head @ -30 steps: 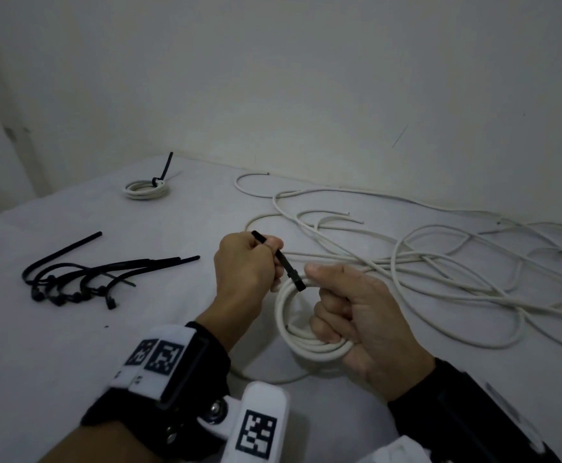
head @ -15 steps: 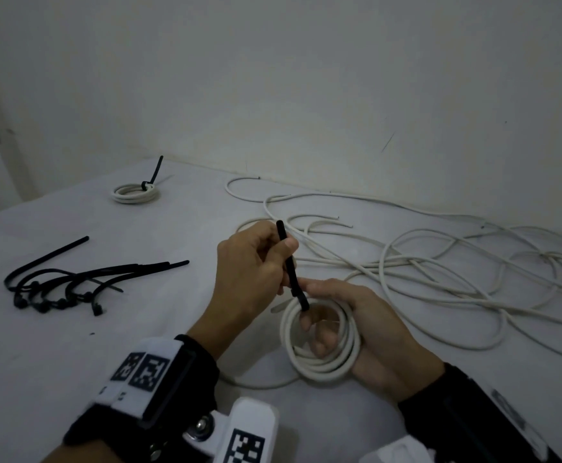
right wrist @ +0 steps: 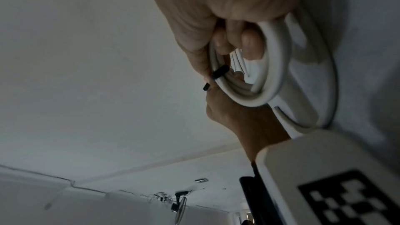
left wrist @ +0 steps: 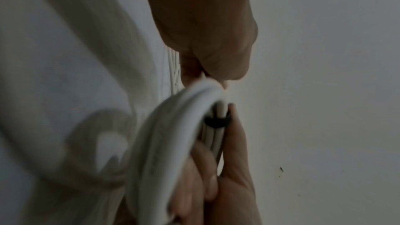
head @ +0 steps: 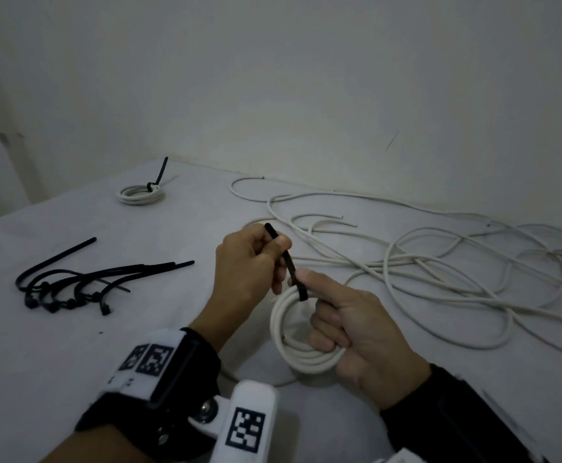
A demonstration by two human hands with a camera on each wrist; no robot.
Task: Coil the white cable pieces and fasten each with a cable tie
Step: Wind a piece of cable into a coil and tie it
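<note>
White table point(head: 72, 362) bears loose cables point(head: 440, 279), tied coil point(head: 141, 194), black ties point(head: 82, 282).

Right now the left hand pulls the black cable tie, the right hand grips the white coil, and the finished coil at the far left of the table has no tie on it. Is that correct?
One part is wrong. The head view shows the finished coil already fastened with a black tie. The rest holds: the left hand pinches the black cable tie, and the right hand grips the white coil.

A smooth, faintly glossy white plastic jacket is shown on the coiled cable point(head: 301, 357), matt black plastic on the cable tie point(head: 289, 262), and matt white cloth on the table point(head: 72, 355).
</note>
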